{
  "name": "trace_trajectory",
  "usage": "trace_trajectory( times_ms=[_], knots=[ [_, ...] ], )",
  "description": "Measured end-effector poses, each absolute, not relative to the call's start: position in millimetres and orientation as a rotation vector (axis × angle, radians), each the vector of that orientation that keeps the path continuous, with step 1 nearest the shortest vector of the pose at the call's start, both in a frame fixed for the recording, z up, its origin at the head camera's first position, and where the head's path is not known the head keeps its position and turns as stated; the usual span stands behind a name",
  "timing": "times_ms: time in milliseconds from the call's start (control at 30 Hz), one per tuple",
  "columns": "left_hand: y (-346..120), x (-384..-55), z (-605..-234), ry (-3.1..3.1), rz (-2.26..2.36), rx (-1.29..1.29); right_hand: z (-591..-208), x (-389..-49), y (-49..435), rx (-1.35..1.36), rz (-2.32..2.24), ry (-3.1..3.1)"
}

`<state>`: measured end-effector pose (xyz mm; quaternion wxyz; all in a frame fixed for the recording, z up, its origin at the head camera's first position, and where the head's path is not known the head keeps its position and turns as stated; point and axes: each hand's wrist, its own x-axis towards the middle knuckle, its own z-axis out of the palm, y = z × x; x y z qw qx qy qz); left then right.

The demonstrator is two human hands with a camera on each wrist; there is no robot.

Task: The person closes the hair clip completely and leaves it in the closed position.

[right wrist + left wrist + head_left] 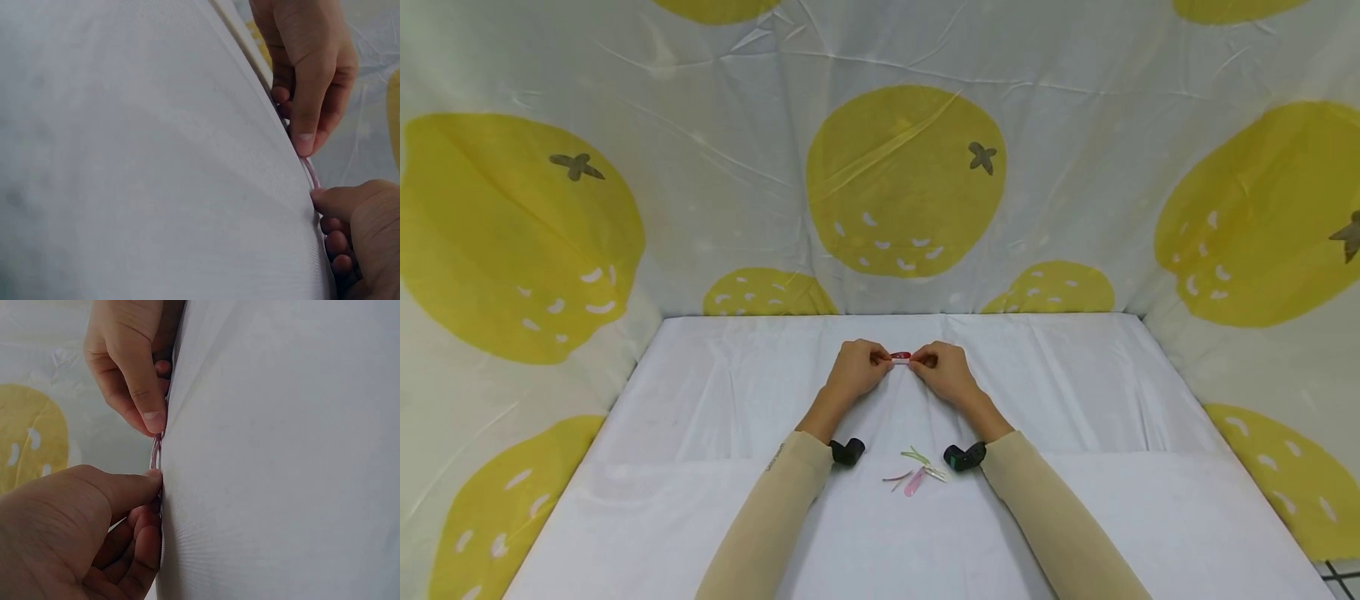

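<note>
At the far part of the table, a pale pinkish hair clip (900,362) lies flat between my two hands. My left hand (859,367) pinches its left end between thumb and fingers. The other end is pinched by my right hand (943,369), so the fingertips cover both ends. Just behind it is a dark red hair clip (901,355); whether the fingers touch this one too I cannot tell. From the left wrist view, only a thin edge of a clip (155,453) shows between the fingertips. The right wrist view shows a similar pinkish edge (312,174).
Nearer me, between the forearms, lies a loose group of slim hair clips: a pink one (914,482), green ones (915,455), white ones (936,473) and dark reddish ones (896,478). White cloth covers the table (1075,500). Lemon-printed curtains (737,167) stand behind and at both sides.
</note>
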<state>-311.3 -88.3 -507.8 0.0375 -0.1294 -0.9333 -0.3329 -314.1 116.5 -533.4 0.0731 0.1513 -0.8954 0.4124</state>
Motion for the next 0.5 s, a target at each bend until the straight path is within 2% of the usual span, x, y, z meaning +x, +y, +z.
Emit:
trace_trajectory(
  times_ms=[500],
  knots=[
    [-88.3, -311.4, -510.5, -2.864, -1.06, -0.339, -537.3, -316.0, 117.0, 0.394, 1.295, -2.715]
  ],
)
